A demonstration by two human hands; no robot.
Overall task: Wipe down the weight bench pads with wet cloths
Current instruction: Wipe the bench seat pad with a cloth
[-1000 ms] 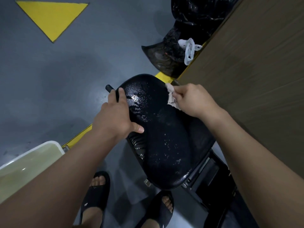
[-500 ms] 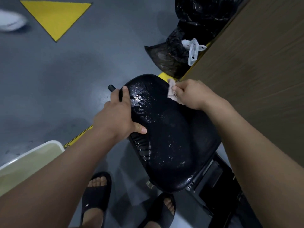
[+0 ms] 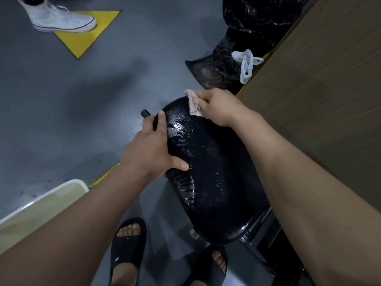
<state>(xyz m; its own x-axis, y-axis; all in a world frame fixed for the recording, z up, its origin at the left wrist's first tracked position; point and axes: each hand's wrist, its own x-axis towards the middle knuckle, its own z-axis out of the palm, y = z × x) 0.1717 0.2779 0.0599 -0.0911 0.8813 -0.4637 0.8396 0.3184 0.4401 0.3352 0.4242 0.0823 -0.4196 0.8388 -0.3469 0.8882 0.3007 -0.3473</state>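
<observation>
I see the black pad (image 3: 216,162) in the centre of the head view, narrow end pointing away from me and broad end nearest me, above a black frame (image 3: 266,240). The surface is wet: beads and streaks of water shine on the far half. My left hand (image 3: 148,153) is on the pad's left edge. Its grip is closed on that edge, with the thumb flat on the top face, the fingers wrapped over the side and the index finger stretched along the rim. My right hand (image 3: 216,106) is at the pad's far end. Its grip pinches a pale, crumpled cloth (image 3: 192,103), fingers curled round it. The cloth lies against the far rim, with one corner sticking up past the edge. A short black handle (image 3: 145,113) protrudes just beside the left fingertips, left of the pad. On the grey floor (image 3: 61,110) at lower left stands a white tub (image 3: 41,203) holding yellowish liquid. A yellow triangle (image 3: 82,42) is painted on the floor at upper left, and a white shoe (image 3: 59,20) stands on its far edge. Black bags (image 3: 247,27) sit at upper right with a white plastic bag (image 3: 246,62) against them, beside a brown wooden panel (image 3: 329,89). My feet, in black sandals (image 3: 127,244), are at the bottom, near the pad's broad end.
</observation>
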